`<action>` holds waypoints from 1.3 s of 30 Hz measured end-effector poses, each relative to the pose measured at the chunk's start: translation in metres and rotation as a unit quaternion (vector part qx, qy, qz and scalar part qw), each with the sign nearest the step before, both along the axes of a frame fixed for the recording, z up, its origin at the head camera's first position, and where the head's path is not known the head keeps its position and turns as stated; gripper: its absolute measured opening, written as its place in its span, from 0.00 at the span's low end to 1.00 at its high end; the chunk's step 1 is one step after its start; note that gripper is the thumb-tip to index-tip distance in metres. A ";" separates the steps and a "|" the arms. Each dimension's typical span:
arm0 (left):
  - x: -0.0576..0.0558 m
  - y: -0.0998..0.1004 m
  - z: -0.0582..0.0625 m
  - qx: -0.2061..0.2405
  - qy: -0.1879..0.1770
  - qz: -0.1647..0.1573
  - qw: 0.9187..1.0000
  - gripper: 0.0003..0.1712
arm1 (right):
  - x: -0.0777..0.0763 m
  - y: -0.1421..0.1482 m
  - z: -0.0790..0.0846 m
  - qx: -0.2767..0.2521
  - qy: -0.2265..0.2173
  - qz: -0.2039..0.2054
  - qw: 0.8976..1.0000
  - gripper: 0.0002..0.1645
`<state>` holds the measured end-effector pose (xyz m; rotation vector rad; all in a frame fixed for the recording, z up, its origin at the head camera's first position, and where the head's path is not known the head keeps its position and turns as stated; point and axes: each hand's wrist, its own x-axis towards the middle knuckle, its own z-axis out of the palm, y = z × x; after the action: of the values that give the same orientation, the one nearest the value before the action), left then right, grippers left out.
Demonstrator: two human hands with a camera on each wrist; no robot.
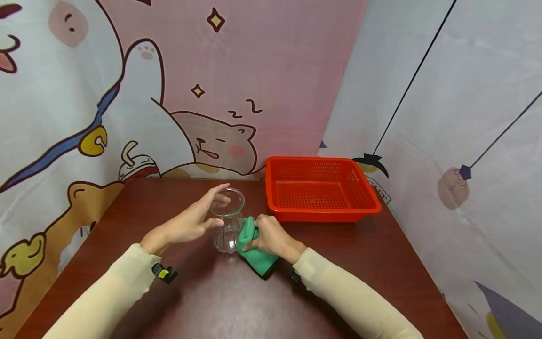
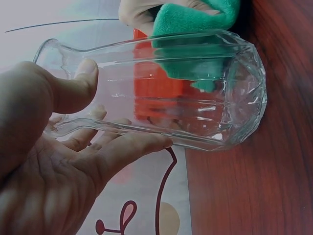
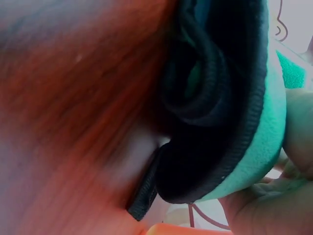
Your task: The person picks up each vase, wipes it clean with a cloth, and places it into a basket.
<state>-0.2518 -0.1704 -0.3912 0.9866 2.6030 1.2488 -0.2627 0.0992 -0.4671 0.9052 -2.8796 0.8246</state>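
Observation:
A clear glass vase [image 1: 227, 231] with a flared rim and faceted base stands upright on the table in the head view. Round its upper part my left hand [image 1: 189, 223] holds it, thumb on the near side and fingers behind. My right hand [image 1: 273, 237] grips a bunched green cloth [image 1: 259, 260] with dark edging, right at the vase's lower right side. Through the glass, part of the cloth [image 2: 195, 22] shows in the left wrist view. The right wrist view has the cloth's folded dark edge [image 3: 244, 132] close over the tabletop, with my fingers on its green face.
A red plastic basket [image 1: 317, 211] with perforated walls stands at the back right of the dark wood table [image 1: 211, 301]. Cartoon-printed curtains [image 1: 279, 61] hang behind and along both sides of the table.

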 end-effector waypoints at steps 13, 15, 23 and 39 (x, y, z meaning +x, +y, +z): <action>0.000 -0.001 -0.003 0.001 0.015 -0.001 1.000 0.56 | 0.004 -0.001 -0.005 0.060 0.017 -0.009 0.998 0.27; 0.001 -0.001 -0.004 0.000 0.014 0.000 1.000 0.56 | 0.006 -0.001 -0.004 0.078 0.026 -0.014 0.997 0.29; 0.001 0.000 -0.002 -0.004 0.013 0.002 1.000 0.56 | 0.004 -0.002 -0.004 0.082 0.035 -0.018 0.996 0.29; 0.001 0.000 0.000 -0.002 0.012 0.003 1.000 0.56 | 0.002 -0.001 -0.005 0.013 -0.007 -0.030 0.999 0.27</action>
<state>-0.2510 -0.1701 -0.3915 0.9987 2.6280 1.2394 -0.2604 0.0985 -0.4722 0.8131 -2.9202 0.7943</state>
